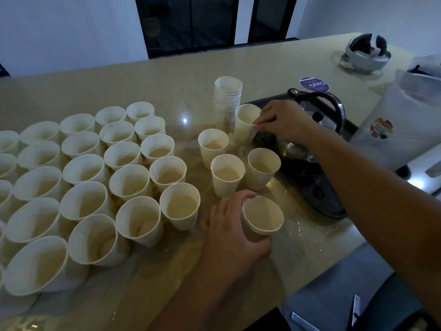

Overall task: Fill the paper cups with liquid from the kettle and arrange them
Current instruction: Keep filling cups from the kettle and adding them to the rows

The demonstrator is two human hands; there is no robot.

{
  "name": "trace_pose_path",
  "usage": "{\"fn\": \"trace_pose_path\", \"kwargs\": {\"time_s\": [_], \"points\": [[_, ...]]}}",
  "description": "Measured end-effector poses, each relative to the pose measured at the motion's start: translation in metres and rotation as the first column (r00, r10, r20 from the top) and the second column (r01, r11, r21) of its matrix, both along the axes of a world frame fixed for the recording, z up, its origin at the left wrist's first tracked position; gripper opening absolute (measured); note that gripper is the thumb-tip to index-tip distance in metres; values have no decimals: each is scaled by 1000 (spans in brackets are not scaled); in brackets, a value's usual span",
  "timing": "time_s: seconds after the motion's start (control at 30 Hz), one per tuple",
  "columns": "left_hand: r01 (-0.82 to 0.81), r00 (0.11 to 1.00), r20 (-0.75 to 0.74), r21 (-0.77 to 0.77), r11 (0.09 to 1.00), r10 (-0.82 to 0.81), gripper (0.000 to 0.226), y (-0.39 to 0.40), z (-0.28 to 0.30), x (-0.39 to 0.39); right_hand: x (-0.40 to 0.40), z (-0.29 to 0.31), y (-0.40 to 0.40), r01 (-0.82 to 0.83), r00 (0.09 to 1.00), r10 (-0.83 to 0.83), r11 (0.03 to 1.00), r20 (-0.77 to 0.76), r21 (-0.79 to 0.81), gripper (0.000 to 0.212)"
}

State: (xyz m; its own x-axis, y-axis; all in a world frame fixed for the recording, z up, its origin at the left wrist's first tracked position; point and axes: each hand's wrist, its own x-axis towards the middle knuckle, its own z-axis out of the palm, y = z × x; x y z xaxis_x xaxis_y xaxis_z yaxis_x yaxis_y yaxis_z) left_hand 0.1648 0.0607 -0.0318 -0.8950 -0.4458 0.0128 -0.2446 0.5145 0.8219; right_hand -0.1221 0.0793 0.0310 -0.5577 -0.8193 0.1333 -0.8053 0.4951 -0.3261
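Countertop (167, 75): hands gripping 2 cups.

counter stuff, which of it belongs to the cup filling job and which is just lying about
Part of the job:
- kettle
- stack of empty cups
- cup in the left hand
- cup pinched by the right hand
- block of arranged cups

Lying about:
- headset
- round sticker
- plastic bag

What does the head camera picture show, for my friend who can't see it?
A person's left hand grips a paper cup on a beige counter, while the right hand pinches the rim of another cup beside a stack and a black kettle. Many cups stand grouped at left.
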Motion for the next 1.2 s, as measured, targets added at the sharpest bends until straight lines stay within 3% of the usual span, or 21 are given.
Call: {"fn": "trace_pose_path", "kwargs": {"time_s": [0.17,0.3,0.33,0.4,0.47,0.6,0.67,0.8,1.0,1.1,1.2], "points": [[14,999,36,-38,999,-13,89,-1,3,2,7,-8,-6,-15,997,-2,979,81,203,22],[110,989,116,-115,987,-97,111,-7,13,3,8,4,4,-83,993,53,951,107,298,47],[140,983,134,-139,980,-122,115,-8,17,3,7,10,9,-78,992,51,969,115,237,51],[201,972,157,-179,963,-173,115,-10,28,2,5,19,22,15,996,-11,999,86,-46,46],[233,969,122,-186,955,-213,103,-11,41,0,0,21,36,144,989,-139,925,40,-351,33],[195,980,-13,-158,968,-199,74,-19,71,-20,-15,6,63,293,891,-439,748,-113,-595,30],[149,981,-103,-125,981,-162,60,-27,84,-36,-20,-4,69,381,857,-513,692,-46,-613,38],[117,980,-153,-100,988,-131,41,-42,104,-74,-28,-16,70,606,790,-565,656,240,-449,54],[66,982,-167,-128,990,-87,35,-58,122,-106,-42,-21,68,697,717,-423,423,554,-579,13],[36,982,-180,-131,991,-60,34,-67,125,-106,-43,-21,68,726,687,-323,323,651,-607,9],[7,980,-195,-117,993,-30,32,-75,125,-102,-43,-16,70,758,650,-241,273,720,-593,21]]}}
